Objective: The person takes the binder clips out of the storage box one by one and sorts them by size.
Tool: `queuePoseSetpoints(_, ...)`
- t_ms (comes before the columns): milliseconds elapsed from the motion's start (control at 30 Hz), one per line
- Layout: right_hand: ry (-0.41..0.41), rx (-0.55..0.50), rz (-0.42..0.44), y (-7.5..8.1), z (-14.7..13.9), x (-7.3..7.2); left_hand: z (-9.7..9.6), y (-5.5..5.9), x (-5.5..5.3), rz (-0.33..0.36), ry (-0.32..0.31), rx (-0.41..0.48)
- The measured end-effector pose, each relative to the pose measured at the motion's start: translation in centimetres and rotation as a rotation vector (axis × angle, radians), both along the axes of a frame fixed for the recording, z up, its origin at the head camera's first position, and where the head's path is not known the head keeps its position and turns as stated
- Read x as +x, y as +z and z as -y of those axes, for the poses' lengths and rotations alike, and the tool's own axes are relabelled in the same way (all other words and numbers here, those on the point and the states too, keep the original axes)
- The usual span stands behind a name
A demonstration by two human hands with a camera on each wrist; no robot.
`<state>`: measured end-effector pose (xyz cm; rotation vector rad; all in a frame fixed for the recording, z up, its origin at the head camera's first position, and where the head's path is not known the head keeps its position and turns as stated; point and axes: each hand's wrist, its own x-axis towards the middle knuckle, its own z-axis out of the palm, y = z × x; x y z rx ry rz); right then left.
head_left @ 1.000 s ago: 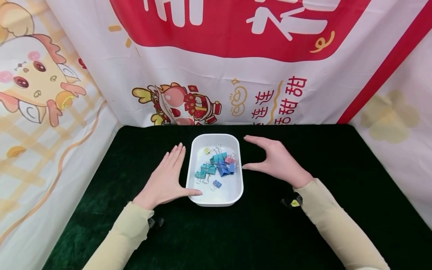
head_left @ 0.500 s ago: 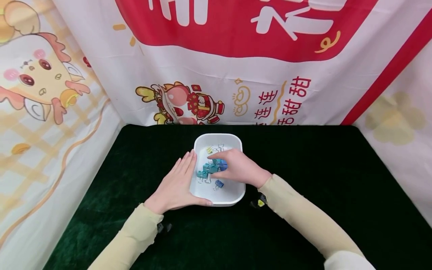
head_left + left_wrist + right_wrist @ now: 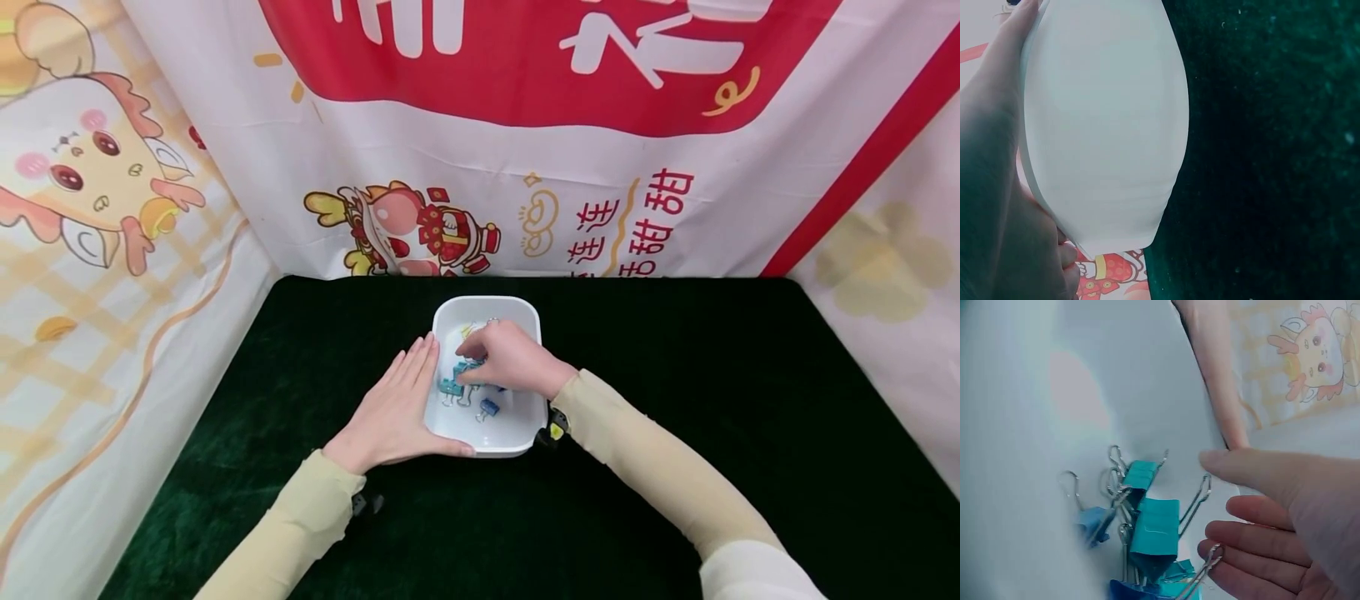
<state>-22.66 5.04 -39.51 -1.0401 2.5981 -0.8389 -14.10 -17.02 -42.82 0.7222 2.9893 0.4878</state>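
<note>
A white plastic tray (image 3: 513, 435) holds several binder clips. My left hand (image 3: 397, 408) lies along its left side with straight fingers, the thumb at the near edge; the left wrist view shows the hand beside the tray's wall (image 3: 1107, 125). Over the clips, inside the tray, is my right hand (image 3: 513, 358). In the right wrist view its thumb (image 3: 1247, 469) and fingers stand apart, beside a large teal binder clip (image 3: 1155, 528); a wire handle (image 3: 1210, 559) overlaps the fingertips. A smaller teal clip (image 3: 1141, 474) and small blue clip (image 3: 1092, 524) lie nearby. My right hand hides other clips in the head view.
The tray stands on a dark green cloth-covered table (image 3: 645, 358). A printed white and red curtain (image 3: 570, 117) hangs behind the table's far edge, and printed cloth (image 3: 97, 333) borders the left side.
My right hand has moved left from beside the tray into it and down over the clips. My left hand has shifted slightly right against the tray's side. The head view has shifted slightly.
</note>
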Motion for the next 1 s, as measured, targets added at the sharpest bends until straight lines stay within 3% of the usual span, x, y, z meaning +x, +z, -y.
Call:
queuePoseSetpoints(233, 0.017, 0.063, -0.003, -1.2, 0.2, -0.1, 0.0, -0.1, 0.0, -0.005, 0.009, -0.023)
queuePoseSetpoints(433, -0.007, -0.003, 0.028, -1.9, -0.2, -0.4, 0.1, -0.2, 0.0, 0.012, 0.013, -0.01)
queuePoseSetpoints(733, -0.053, -0.041, 0.163, -1.9, -0.7, -1.1, 0.1, -0.2, 0.0, 0.013, 0.021, -0.024)
queuePoseSetpoints(1000, -0.095, -0.004, 0.135, -1.3, -1.0, -0.8, 0.0, 0.0, 0.0, 0.014, 0.011, -0.019)
